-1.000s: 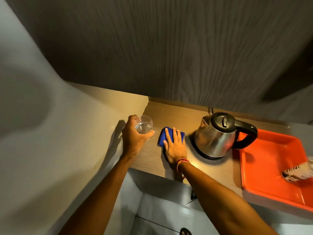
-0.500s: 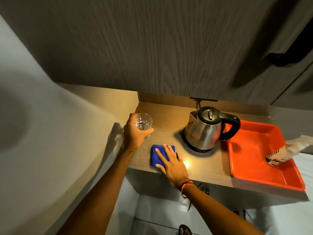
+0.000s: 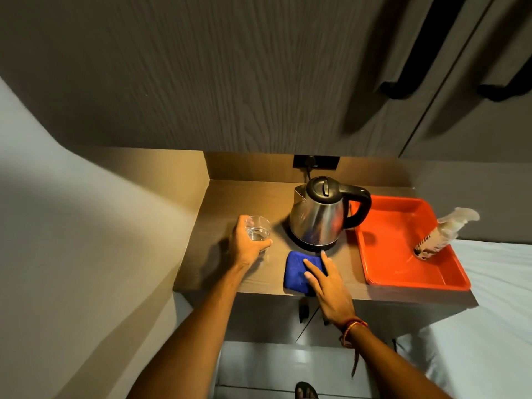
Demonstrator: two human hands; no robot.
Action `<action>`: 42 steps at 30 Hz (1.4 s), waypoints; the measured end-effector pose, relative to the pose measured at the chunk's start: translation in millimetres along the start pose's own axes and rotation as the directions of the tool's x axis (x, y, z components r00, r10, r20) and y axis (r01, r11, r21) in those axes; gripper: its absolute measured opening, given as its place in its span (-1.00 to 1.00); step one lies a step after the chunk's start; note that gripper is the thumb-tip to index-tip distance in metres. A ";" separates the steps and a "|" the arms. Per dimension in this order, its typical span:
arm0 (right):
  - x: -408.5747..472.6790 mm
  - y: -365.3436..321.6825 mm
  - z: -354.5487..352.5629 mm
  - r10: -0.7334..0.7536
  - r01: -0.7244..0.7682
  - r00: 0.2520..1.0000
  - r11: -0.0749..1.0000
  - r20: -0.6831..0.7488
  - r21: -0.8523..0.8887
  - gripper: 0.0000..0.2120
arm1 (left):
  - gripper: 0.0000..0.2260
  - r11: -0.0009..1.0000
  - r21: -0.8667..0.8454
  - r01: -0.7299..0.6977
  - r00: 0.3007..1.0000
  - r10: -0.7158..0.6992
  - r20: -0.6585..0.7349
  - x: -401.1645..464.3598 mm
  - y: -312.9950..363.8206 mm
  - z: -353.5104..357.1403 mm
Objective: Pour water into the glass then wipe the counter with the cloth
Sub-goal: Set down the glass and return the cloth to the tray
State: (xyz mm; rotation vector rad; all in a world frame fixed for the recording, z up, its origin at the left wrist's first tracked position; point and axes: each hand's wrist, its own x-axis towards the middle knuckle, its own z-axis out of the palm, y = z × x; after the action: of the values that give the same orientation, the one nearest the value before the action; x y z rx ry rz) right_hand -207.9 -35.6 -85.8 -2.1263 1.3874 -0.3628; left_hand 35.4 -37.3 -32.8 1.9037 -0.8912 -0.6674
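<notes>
Head view: one hand grips a glass, the other lies flat on a blue cloth on a small wooden counter.

The spray bottle (image 3: 440,234) leaning in the orange tray (image 3: 403,272) at the right is blurred, its label unreadable, and the cord behind the kettle (image 3: 319,217) runs to a dark wall socket (image 3: 316,162) that is hard to make out. The right hand (image 3: 331,286) covers the cloth's right part. The left hand (image 3: 247,243) is curled around the glass (image 3: 257,231), fingers wrapped about its near side, at the counter's left; whether the glass rests on the counter (image 3: 218,266) or is held just above it cannot be told. Water shows in its lower part. The right hand is spread open, fingers straight, palm down on the cloth (image 3: 296,272), which lies at the near edge just in front of the kettle's base.
</notes>
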 end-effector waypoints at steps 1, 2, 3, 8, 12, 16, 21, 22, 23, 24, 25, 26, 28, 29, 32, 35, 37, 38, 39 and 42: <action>-0.2 0.9 -1.4 0.049 -0.046 0.998 0.998 -0.051 0.051 -0.60 | -0.29 1.000 0.000 0.012 1.000 -0.012 0.007 -1.1 -1.0 2.1; -0.3 2.1 -2.8 0.101 -0.095 0.991 0.993 -0.090 0.076 -0.62 | -0.28 1.000 0.005 0.023 1.000 -0.023 0.012 -2.7 -1.5 4.4; 0.5 3.0 -3.3 0.158 -0.145 0.981 0.983 -0.117 0.114 -0.64 | -0.27 0.999 0.008 0.031 0.999 -0.031 0.016 -4.5 -1.9 6.3; 10.8 0.6 -6.8 0.346 -0.292 0.935 0.876 -0.079 0.383 -0.61 | -0.16 0.998 0.029 0.053 0.999 -0.053 -0.001 -9.1 0.7 7.4; 13.6 -3.6 -7.8 0.402 -0.331 0.913 0.825 -0.064 0.458 -0.58 | -0.02 0.963 0.105 0.248 0.959 -0.229 -0.165 -35.3 -3.7 18.5; 15.8 -1.6 -8.3 0.424 -0.343 0.902 0.816 -0.079 0.465 -0.59 | -0.43 0.865 0.381 0.327 0.944 -0.279 -0.178 -86.5 -17.1 63.6; 17.3 0.7 -12.0 0.482 -0.405 0.876 0.749 -0.013 0.525 -0.59 | -0.67 0.906 0.368 0.209 0.974 -0.227 0.004 -91.0 6.5 93.5; 18.8 0.0 -15.0 0.490 -0.417 0.872 0.719 0.020 0.556 -0.60 | -0.72 0.927 0.302 0.223 0.969 -0.244 0.034 -87.7 13.9 93.6; 20.0 -2.0 -19.7 0.488 -0.423 0.871 0.674 0.066 0.605 -0.61 | -0.78 0.954 0.208 0.215 0.971 -0.232 0.063 -85.1 22.3 93.6; 21.2 -6.0 -25.6 0.475 -0.424 0.871 0.599 0.125 0.679 -0.61 | -0.83 0.978 0.114 0.176 0.979 -0.186 0.081 -84.1 31.3 92.6; 21.6 -8.9 -35.5 0.453 -0.414 0.872 0.488 0.183 0.768 -0.61 | -0.85 0.993 0.040 0.112 0.990 -0.115 0.085 -84.2 44.4 94.0; 20.8 -10.1 -48.4 0.409 -0.399 0.880 0.360 0.242 0.843 -0.61 | -0.85 0.998 -0.024 0.054 0.996 -0.052 0.075 -85.5 60.4 95.8; 18.1 -11.3 -81.1 0.260 -0.382 0.905 0.153 0.336 0.912 -0.62 | -0.86 0.984 -0.177 -0.003 0.998 0.015 0.064 -86.0 94.0 96.8; 17.2 -7.6 -99.1 0.205 -0.395 0.907 0.112 0.368 0.912 -0.63 | -0.87 0.965 -0.262 0.011 0.997 0.010 0.080 -85.0 107.9 98.4; 21.1 26.7 -147.5 0.209 -0.345 0.926 0.138 0.313 0.928 -0.60 | -0.87 0.894 -0.414 0.172 0.974 -0.092 0.206 -83.6 136.1 118.3; 30.2 68.1 -171.6 0.414 -0.284 0.898 0.288 0.148 0.915 -0.65 | -0.67 0.920 -0.318 0.231 0.953 -0.148 0.265 -90.9 138.2 156.0; 36.8 88.5 -172.7 0.541 -0.330 0.840 0.457 0.036 0.826 -0.66 | -0.53 0.957 -0.179 0.230 0.954 -0.186 0.233 -94.4 133.8 184.8; 39.7 98.0 -171.4 0.575 -0.369 0.818 0.552 -0.021 0.748 -0.65 | -0.50 0.973 -0.089 0.215 0.960 -0.193 0.204 -94.6 132.0 198.4; 42.2 105.4 -169.5 0.595 -0.417 0.802 0.631 -0.062 0.654 -0.61 | -0.50 0.985 0.017 0.173 0.969 -0.174 0.176 -95.6 130.2 209.3; 46.4 127.3 -161.8 0.520 -0.465 0.850 0.816 -0.083 0.344 -0.55 | -0.67 0.914 0.403 -0.049 0.976 -0.042 0.212 -98.8 120.9 236.7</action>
State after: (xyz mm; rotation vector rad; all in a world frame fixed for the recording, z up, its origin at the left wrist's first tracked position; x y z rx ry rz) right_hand -365.8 -166.0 -35.3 -1.4339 1.7872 -0.5242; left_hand -236.5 -117.0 -22.1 2.2240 -1.2514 -0.7408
